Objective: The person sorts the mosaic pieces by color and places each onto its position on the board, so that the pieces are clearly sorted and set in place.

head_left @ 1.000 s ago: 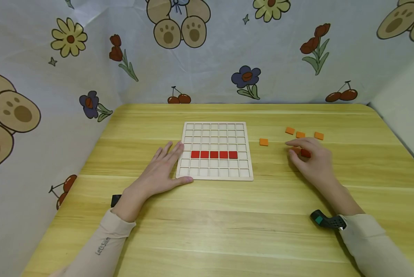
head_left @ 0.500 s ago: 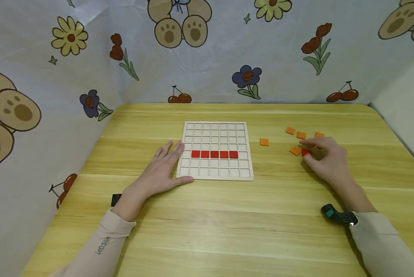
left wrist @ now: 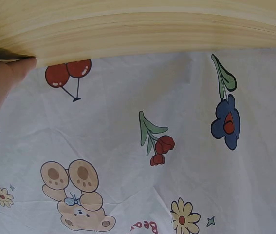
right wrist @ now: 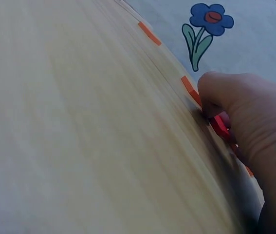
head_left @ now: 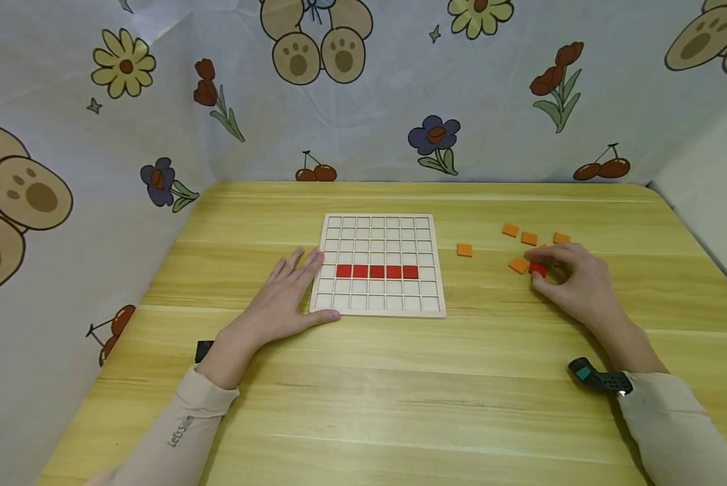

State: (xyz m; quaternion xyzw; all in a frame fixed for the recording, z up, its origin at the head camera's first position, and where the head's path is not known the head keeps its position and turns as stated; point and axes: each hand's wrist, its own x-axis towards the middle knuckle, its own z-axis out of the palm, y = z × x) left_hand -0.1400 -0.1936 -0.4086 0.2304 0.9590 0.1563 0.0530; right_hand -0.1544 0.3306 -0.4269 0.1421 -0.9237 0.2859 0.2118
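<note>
The right hand (head_left: 572, 283) curls its grip around a small red square tile (head_left: 537, 268), pinching it between thumb and fingertips low on the pale wooden desk (head_left: 363, 391), just beside a loose orange square tile (head_left: 518, 264) and near four more orange ones. The left hand (head_left: 284, 297) lies flat with its grip spread, fingers touching the left edge of the square wooden grid board (head_left: 378, 264), where a row of five red tiles (head_left: 377, 271) fills the middle. The pick-up step appears to be in hand; carrying the tile over would call for a firm pinch and a level approach to one open cell.
</note>
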